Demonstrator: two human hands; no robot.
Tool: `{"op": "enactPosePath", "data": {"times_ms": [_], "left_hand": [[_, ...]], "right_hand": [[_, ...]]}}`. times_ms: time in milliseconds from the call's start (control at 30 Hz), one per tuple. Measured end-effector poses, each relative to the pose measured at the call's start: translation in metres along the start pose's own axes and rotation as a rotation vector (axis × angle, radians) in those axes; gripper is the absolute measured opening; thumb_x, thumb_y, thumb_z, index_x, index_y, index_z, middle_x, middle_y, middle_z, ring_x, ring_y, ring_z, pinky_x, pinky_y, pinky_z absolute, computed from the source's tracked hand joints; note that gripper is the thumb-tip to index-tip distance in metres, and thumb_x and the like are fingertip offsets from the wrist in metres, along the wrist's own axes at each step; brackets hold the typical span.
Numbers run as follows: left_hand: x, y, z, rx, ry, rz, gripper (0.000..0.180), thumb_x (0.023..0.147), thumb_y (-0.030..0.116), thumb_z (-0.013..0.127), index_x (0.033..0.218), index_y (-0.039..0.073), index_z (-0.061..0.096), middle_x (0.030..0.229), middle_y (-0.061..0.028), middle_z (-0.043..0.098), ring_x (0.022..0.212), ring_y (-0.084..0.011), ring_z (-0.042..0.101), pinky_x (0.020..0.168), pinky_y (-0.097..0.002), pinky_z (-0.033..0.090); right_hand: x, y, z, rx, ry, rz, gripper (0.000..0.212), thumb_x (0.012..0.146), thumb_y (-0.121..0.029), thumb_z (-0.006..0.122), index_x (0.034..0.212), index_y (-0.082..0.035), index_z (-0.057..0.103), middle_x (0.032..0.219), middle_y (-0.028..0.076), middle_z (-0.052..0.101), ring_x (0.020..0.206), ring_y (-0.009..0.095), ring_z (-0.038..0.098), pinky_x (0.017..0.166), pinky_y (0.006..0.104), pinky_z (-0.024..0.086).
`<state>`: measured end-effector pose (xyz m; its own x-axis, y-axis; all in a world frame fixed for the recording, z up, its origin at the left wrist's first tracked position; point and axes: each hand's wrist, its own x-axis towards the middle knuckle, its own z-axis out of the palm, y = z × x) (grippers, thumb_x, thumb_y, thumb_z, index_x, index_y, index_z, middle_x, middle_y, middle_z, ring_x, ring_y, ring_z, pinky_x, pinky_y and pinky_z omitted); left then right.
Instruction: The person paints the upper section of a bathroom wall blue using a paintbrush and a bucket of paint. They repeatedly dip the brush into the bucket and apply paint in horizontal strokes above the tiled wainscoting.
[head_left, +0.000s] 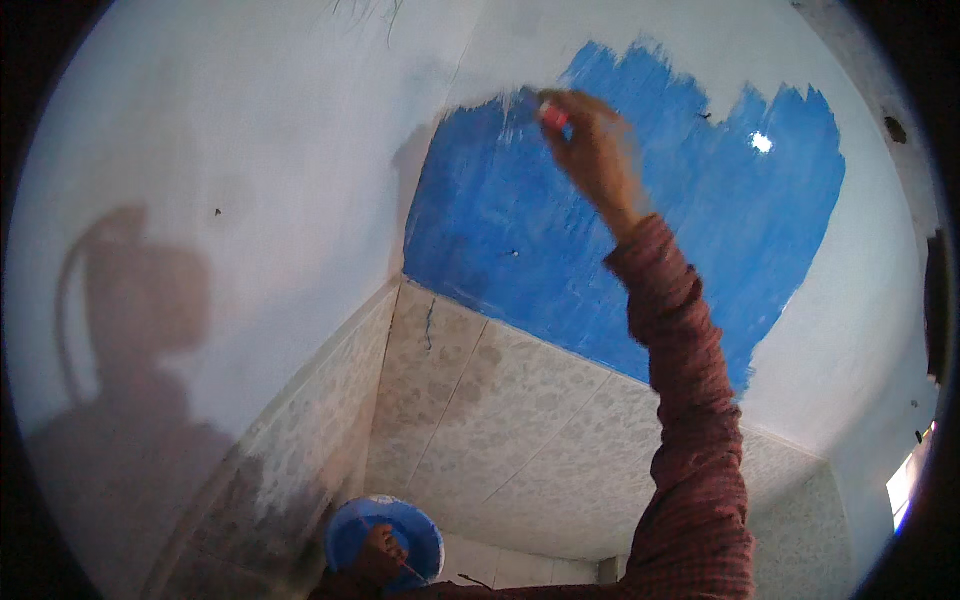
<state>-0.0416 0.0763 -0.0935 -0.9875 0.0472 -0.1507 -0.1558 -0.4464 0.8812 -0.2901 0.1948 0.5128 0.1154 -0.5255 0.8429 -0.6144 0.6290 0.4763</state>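
Observation:
My right hand (597, 150) is raised against the wall, its fingers closed round a paintbrush (551, 114) with a red part showing. The brush end meets the upper left edge of a blue painted patch (560, 215), and motion smears it slightly. Low in the view, my left hand (380, 556) is closed on the thin handle of a blue bucket (432, 533). The bucket hangs below the tiled part of the wall, its rim smeared pale. What lies inside it is mostly hidden by my hand.
A white wall (270, 150) meets the painted one at a corner on the left and carries a shadow. Patterned tiles (520, 400) run below the blue patch, with a blue drip near the corner. A bright opening (903, 485) shows at the far right.

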Motion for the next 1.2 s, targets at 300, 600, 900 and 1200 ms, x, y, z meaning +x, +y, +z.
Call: {"op": "enactPosePath", "data": {"times_ms": [300, 600, 900, 1200], "left_hand": [[-0.004, 0.006, 0.005, 0.159, 0.048, 0.045, 0.03, 0.083, 0.007, 0.048, 0.11, 0.004, 0.035, 0.074, -0.0061, 0.044, 0.062, -0.0161, 0.046, 0.06, -0.0322, 0.045], [0.005, 0.017, 0.007, -0.373, 0.112, -0.196, 0.013, 0.085, 0.018, 0.046, 0.085, 0.008, 0.036, 0.063, -0.0015, 0.033, 0.052, -0.0151, 0.039, 0.055, -0.0334, 0.042], [0.015, -0.006, -0.004, -0.576, 0.232, -0.293, 0.02, 0.082, 0.018, 0.051, 0.09, 0.007, 0.036, 0.068, -0.003, 0.035, 0.055, -0.015, 0.04, 0.061, -0.0387, 0.044], [0.011, -0.006, -0.008, -0.631, 0.239, -0.287, 0.036, 0.077, 0.005, 0.057, 0.106, 0.005, 0.037, 0.077, -0.004, 0.04, 0.066, -0.0148, 0.044, 0.067, -0.0353, 0.043]], "right_hand": [[-0.016, 0.013, 0.02, -0.088, -0.116, -0.08, 0.022, 0.073, -0.014, 0.062, 0.094, -0.012, 0.063, 0.088, 0.008, 0.062, 0.082, 0.028, 0.058, 0.07, 0.0367, 0.047], [0.022, 0.036, -0.002, 0.342, -0.341, 0.266, 0.025, 0.076, -0.025, 0.064, 0.081, -0.001, 0.064, 0.069, 0.01, 0.063, 0.062, 0.014, 0.06, 0.058, 0.0274, 0.047], [0.107, 0.116, 0.002, 0.098, -0.162, 0.142, 0.029, 0.079, -0.031, 0.058, 0.087, -0.004, 0.065, 0.075, 0.01, 0.065, 0.068, 0.021, 0.063, 0.064, 0.0313, 0.048], [0.077, 0.068, -0.002, -0.197, 0.18, -0.006, 0.021, 0.079, -0.029, 0.059, 0.091, -0.012, 0.065, 0.082, 0.01, 0.065, 0.074, 0.029, 0.062, 0.068, 0.0343, 0.049]]}}
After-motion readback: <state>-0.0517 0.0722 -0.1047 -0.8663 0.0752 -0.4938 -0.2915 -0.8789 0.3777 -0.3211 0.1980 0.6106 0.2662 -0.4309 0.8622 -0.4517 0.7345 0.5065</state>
